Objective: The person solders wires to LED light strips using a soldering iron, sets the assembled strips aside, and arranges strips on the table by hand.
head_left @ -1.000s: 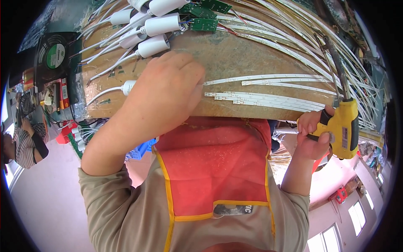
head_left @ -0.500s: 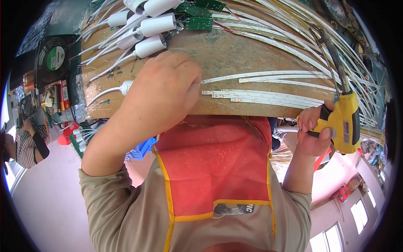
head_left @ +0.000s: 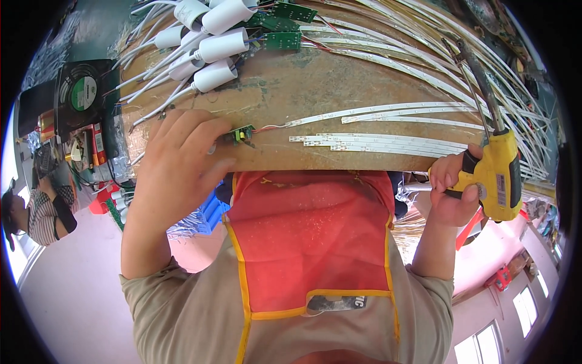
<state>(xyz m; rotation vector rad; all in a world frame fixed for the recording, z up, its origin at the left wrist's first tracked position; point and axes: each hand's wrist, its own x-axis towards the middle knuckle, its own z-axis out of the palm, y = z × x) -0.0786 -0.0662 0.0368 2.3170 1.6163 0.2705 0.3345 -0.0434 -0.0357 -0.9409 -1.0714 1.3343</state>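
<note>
My left hand (head_left: 182, 151) is curled over a white lamp end cap (head_left: 212, 147), mostly hidden under the palm and fingers. At the fingertips a small green circuit board (head_left: 242, 134) sticks out, bearing small components. Thin red and white wires (head_left: 267, 128) run from it to a white LED strip (head_left: 376, 109) on the bench. In my right hand (head_left: 454, 182) is a yellow and black soldering gun (head_left: 502, 176), gripped by its handle. Its long metal tip and feed tube (head_left: 479, 85) point away from me, over the strips.
Several white end caps (head_left: 221, 45) with cables lie at the back left, joined to green boards (head_left: 283, 40) and long LED strips (head_left: 400, 64). Loose strips (head_left: 376, 143) lie near the front edge. A black fan (head_left: 79, 91) stands at the left. Another person (head_left: 45, 206) sits beyond.
My left hand has moved left and toward me, opening its bent fingers somewhat. The small board and its wires now show, and the end cap is covered. My right hand stays put.
</note>
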